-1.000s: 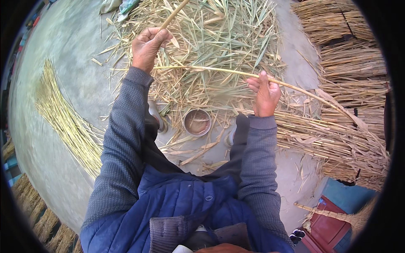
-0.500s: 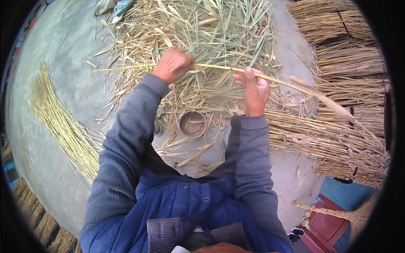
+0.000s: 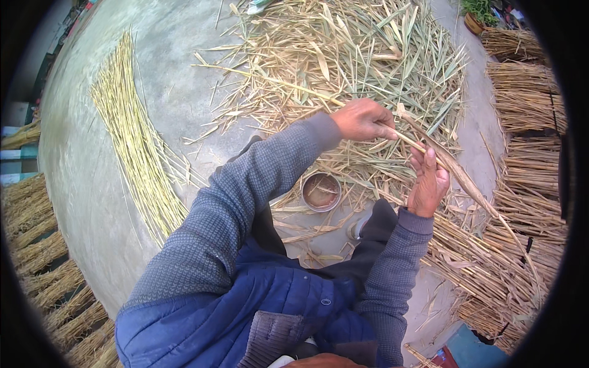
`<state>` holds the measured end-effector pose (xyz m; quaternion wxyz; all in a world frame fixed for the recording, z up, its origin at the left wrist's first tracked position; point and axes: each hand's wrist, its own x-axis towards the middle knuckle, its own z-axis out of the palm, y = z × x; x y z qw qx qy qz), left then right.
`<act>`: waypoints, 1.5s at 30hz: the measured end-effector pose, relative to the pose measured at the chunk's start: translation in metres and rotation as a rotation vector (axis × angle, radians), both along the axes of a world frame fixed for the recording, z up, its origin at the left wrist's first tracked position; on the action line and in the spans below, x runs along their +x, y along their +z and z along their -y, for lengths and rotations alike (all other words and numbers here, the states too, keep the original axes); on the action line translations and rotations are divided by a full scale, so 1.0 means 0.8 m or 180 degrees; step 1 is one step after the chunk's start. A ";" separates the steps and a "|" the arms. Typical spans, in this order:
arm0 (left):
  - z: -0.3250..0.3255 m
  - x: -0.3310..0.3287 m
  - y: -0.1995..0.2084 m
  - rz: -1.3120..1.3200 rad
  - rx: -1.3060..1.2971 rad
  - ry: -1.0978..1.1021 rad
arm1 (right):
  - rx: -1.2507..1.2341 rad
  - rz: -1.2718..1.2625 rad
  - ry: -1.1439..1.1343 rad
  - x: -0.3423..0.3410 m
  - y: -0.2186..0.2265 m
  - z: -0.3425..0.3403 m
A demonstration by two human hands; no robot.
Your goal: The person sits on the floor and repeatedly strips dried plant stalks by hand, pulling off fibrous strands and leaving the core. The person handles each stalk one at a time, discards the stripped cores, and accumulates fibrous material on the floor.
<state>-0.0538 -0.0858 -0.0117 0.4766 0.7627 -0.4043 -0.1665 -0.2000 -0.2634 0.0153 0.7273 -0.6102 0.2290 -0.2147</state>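
A long, thin yellow reed stalk (image 3: 288, 86) runs slantwise across both my hands. My left hand (image 3: 366, 121) is closed round it, thumb and fingers pressed together. Just right of it and a little nearer, my right hand (image 3: 428, 184) pinches the same stalk between raised thumb and fingers. A dry brown leaf (image 3: 469, 184) clings to the stalk's right part and trails past my right hand. Under the stalk spreads a heap of stripped leaves (image 3: 368, 55), green and straw-coloured. Between my feet and the heap stands a small round metal bowl (image 3: 321, 192) with brownish contents.
Left on the concrete floor (image 3: 184, 80) lies a sheaf of clean yellow stalks (image 3: 135, 135). Unstripped reeds (image 3: 485, 264) lie by my right forearm. Tied reed bundles (image 3: 527, 98) are stacked along the right edge. More bundles (image 3: 55, 270) lie at lower left. A potted plant (image 3: 477, 13) stands far right.
My left hand has moved rightward along the stalk, much closer to my right hand. More of the stalk now sticks out to its left. The whole view has shifted, so the floor things appear farther right.
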 end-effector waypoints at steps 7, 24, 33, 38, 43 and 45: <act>-0.011 0.010 0.009 -0.0938 -0.0163 -0.0011 | -0.0108 0.0100 0.0073 -0.007 -0.009 0.012; -0.045 0.037 -0.014 -0.1332 -0.0153 0.0016 | -0.0057 0.0582 0.0282 -0.012 -0.008 0.017; -0.073 0.065 0.004 -0.2000 -0.1479 0.1585 | 0.0084 0.0559 0.0222 -0.017 -0.012 0.024; -0.098 0.080 0.019 -0.0424 -0.0491 0.1733 | 0.0217 0.0334 0.0091 -0.022 -0.010 0.038; -0.064 0.045 0.007 0.2378 0.0171 0.0515 | 0.0425 0.0354 0.0108 -0.009 -0.015 0.022; -0.065 0.044 0.008 0.1590 0.0713 0.0257 | 0.0360 0.0316 -0.0037 -0.003 -0.013 0.021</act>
